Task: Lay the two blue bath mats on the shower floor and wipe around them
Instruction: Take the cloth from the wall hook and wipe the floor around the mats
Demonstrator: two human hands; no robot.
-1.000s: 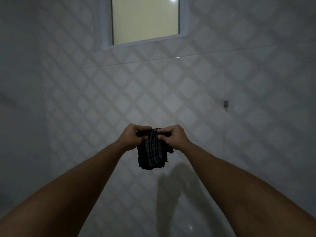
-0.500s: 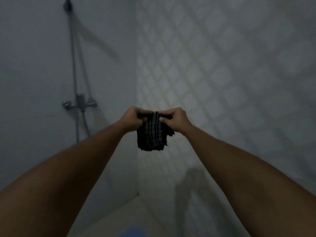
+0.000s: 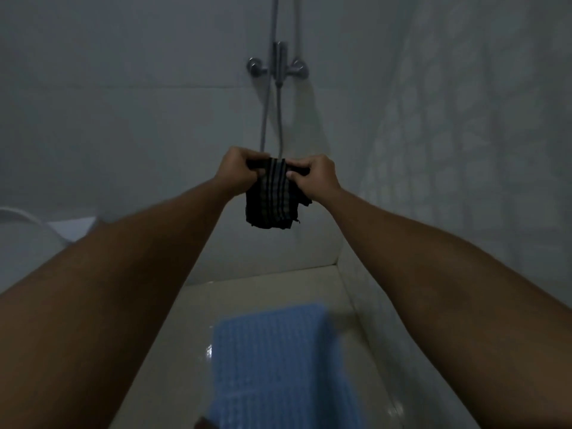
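A dark striped cloth (image 3: 271,196) hangs folded between my two hands at arm's length, in the middle of the view. My left hand (image 3: 237,171) pinches its top left corner and my right hand (image 3: 314,176) pinches its top right corner. Below them a blue textured bath mat (image 3: 278,366) lies flat on the pale, wet shower floor (image 3: 192,335), close to the right wall. Only one mat shows; its near end runs out of the picture.
A chrome shower mixer (image 3: 278,66) with its riser pipe and hose is fixed to the grey wall ahead. A diamond-patterned tiled wall (image 3: 464,134) closes the right side. A white fixture (image 3: 31,236) shows at the left edge.
My view has swung left and down, from the window and patterned wall to the shower mixer and floor; the blue mat has come into sight. Both hands keep the same hold on the cloth.
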